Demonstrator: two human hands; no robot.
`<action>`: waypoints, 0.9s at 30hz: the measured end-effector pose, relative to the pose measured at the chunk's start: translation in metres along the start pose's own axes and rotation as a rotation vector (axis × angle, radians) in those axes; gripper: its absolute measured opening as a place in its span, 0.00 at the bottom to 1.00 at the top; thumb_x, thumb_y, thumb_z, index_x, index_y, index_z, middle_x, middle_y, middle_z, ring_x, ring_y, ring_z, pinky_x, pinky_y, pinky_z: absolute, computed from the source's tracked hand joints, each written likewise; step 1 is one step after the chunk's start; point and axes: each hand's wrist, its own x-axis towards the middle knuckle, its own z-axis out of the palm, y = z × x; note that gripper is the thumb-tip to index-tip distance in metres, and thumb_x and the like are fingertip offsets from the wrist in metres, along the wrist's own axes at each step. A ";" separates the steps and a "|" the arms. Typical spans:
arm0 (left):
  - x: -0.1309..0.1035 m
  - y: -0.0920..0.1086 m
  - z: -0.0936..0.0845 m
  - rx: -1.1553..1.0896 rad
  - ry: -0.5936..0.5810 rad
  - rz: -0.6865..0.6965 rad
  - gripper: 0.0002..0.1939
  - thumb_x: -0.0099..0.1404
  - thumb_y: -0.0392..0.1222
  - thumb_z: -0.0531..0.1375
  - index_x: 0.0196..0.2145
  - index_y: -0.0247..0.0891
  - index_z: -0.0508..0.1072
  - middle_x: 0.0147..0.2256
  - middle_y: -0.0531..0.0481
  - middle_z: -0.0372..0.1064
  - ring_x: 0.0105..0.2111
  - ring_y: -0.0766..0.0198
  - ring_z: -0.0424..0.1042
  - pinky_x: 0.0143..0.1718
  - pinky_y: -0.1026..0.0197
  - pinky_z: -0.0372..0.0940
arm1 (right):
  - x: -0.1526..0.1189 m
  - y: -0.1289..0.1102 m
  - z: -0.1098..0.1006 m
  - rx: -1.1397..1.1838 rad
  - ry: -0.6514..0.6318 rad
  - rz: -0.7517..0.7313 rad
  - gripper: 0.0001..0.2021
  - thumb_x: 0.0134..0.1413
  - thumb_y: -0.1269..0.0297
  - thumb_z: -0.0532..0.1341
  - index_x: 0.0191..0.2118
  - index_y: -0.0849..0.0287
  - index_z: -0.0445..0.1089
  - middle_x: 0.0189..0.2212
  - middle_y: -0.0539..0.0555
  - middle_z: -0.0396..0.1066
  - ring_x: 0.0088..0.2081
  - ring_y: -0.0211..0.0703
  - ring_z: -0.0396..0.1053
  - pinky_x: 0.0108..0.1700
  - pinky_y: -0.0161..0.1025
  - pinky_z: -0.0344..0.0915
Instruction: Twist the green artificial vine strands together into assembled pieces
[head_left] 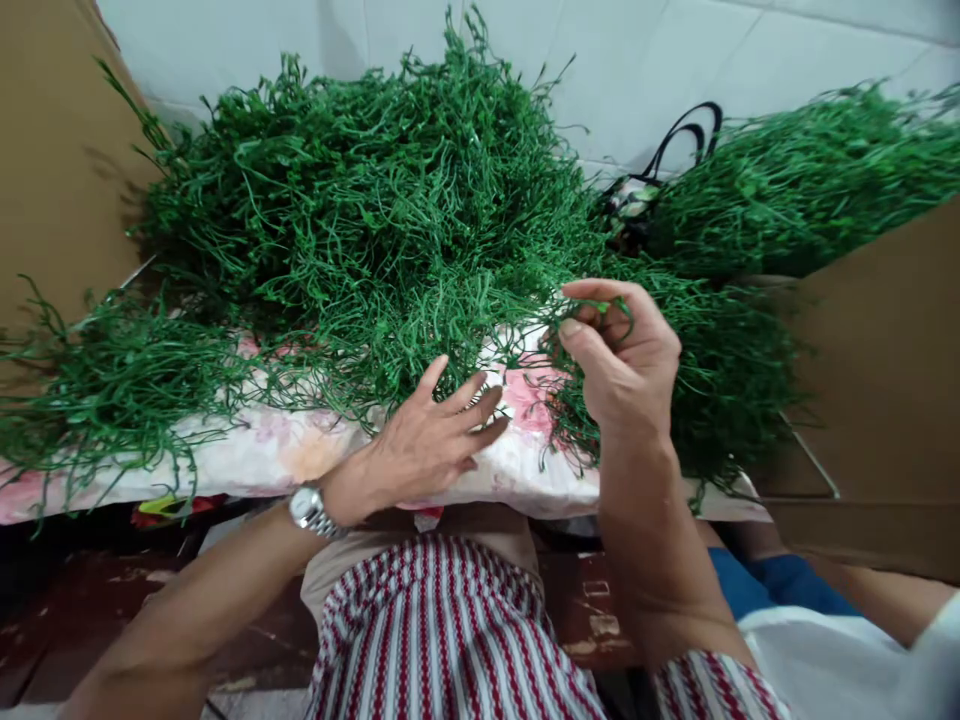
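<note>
A large heap of thin green stems [375, 190] covers the back of a table with a flowered cloth [247, 460]. My left hand [431, 445], with a silver watch on the wrist, hovers palm down over the cloth at the heap's front edge, fingers spread and holding nothing. To its right, my right hand [626, 350] is raised above the cloth. Its thumb and forefinger pinch a few green stems, one of them curling up beside the fingers. Smaller clumps of stems lie at the far left [120, 380] and under and beyond my right hand.
Cardboard stands at the left [52, 150] and the right [885, 380]. A bag with black handles [634, 195] sits behind, beside another green heap [817, 180]. A person in a white top [832, 665] sits at the lower right. A tiled wall closes off the back.
</note>
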 end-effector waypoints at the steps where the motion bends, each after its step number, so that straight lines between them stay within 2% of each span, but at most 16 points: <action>1: 0.008 -0.006 0.007 0.020 -0.024 -0.030 0.22 0.63 0.45 0.54 0.55 0.41 0.62 0.59 0.40 0.57 0.61 0.47 0.49 0.59 0.31 0.37 | 0.005 -0.002 -0.002 0.005 0.034 -0.020 0.11 0.52 0.67 0.58 0.43 0.52 0.67 0.26 0.49 0.60 0.24 0.35 0.59 0.23 0.34 0.60; 3: 0.019 -0.027 0.016 0.092 -0.030 -0.131 0.20 0.63 0.42 0.54 0.53 0.38 0.64 0.57 0.38 0.58 0.61 0.46 0.50 0.57 0.29 0.36 | 0.013 -0.007 -0.008 0.025 0.124 -0.058 0.09 0.52 0.66 0.58 0.41 0.52 0.67 0.26 0.49 0.60 0.24 0.36 0.59 0.23 0.34 0.61; 5: 0.025 -0.053 0.018 0.152 0.031 -0.285 0.19 0.63 0.42 0.53 0.52 0.38 0.66 0.57 0.38 0.59 0.60 0.46 0.52 0.57 0.29 0.36 | 0.017 -0.012 -0.013 0.057 0.209 -0.083 0.08 0.51 0.67 0.58 0.40 0.52 0.67 0.27 0.49 0.60 0.24 0.36 0.59 0.24 0.34 0.62; 7: 0.030 -0.075 0.016 0.186 0.116 -0.437 0.19 0.63 0.44 0.53 0.52 0.38 0.67 0.56 0.38 0.60 0.59 0.44 0.52 0.58 0.30 0.37 | 0.015 -0.017 -0.019 0.096 0.239 -0.084 0.09 0.49 0.67 0.59 0.38 0.51 0.68 0.26 0.49 0.59 0.23 0.35 0.58 0.24 0.35 0.62; 9: 0.033 -0.090 0.015 0.185 0.159 -0.541 0.19 0.63 0.45 0.53 0.50 0.38 0.68 0.54 0.38 0.62 0.59 0.43 0.52 0.57 0.30 0.40 | 0.010 -0.022 -0.026 0.121 0.228 -0.064 0.09 0.49 0.68 0.59 0.38 0.52 0.69 0.25 0.48 0.58 0.21 0.34 0.56 0.22 0.34 0.61; 11: 0.036 -0.096 0.017 0.166 0.150 -0.580 0.17 0.64 0.45 0.52 0.48 0.38 0.70 0.53 0.39 0.63 0.58 0.43 0.53 0.57 0.30 0.41 | 0.002 -0.028 -0.035 0.129 0.252 -0.046 0.09 0.49 0.68 0.58 0.38 0.53 0.69 0.23 0.48 0.56 0.18 0.33 0.55 0.19 0.34 0.59; 14: 0.039 -0.094 0.021 0.146 0.120 -0.576 0.16 0.64 0.44 0.51 0.46 0.38 0.72 0.52 0.39 0.64 0.57 0.44 0.55 0.57 0.29 0.40 | -0.011 -0.037 -0.050 0.158 0.405 -0.069 0.09 0.47 0.69 0.56 0.35 0.54 0.70 0.21 0.47 0.51 0.16 0.31 0.52 0.15 0.33 0.57; 16: 0.040 -0.089 0.021 0.121 0.125 -0.560 0.16 0.64 0.45 0.51 0.46 0.40 0.72 0.52 0.40 0.63 0.57 0.44 0.55 0.56 0.28 0.39 | -0.020 -0.039 -0.056 0.172 0.445 -0.066 0.09 0.46 0.69 0.56 0.34 0.54 0.70 0.22 0.48 0.51 0.16 0.31 0.52 0.14 0.32 0.57; 19: 0.038 -0.079 0.012 0.026 0.149 -0.506 0.17 0.64 0.47 0.52 0.48 0.43 0.70 0.55 0.41 0.61 0.58 0.46 0.55 0.56 0.29 0.43 | -0.032 -0.031 -0.055 0.137 0.303 0.026 0.08 0.47 0.66 0.57 0.36 0.52 0.68 0.24 0.49 0.57 0.17 0.33 0.55 0.15 0.33 0.59; 22: 0.030 -0.068 0.000 -0.058 0.196 -0.437 0.17 0.63 0.46 0.53 0.48 0.42 0.70 0.58 0.42 0.58 0.59 0.48 0.55 0.56 0.36 0.50 | -0.039 -0.016 -0.045 0.093 0.142 0.083 0.08 0.50 0.62 0.56 0.39 0.52 0.65 0.23 0.49 0.58 0.18 0.35 0.56 0.17 0.34 0.58; 27: 0.012 -0.043 -0.015 -0.091 0.360 -0.356 0.14 0.63 0.40 0.53 0.44 0.36 0.73 0.53 0.40 0.65 0.56 0.52 0.60 0.55 0.47 0.58 | -0.042 -0.002 -0.028 0.218 -0.017 0.156 0.08 0.51 0.61 0.58 0.39 0.53 0.66 0.21 0.47 0.57 0.18 0.34 0.54 0.18 0.33 0.56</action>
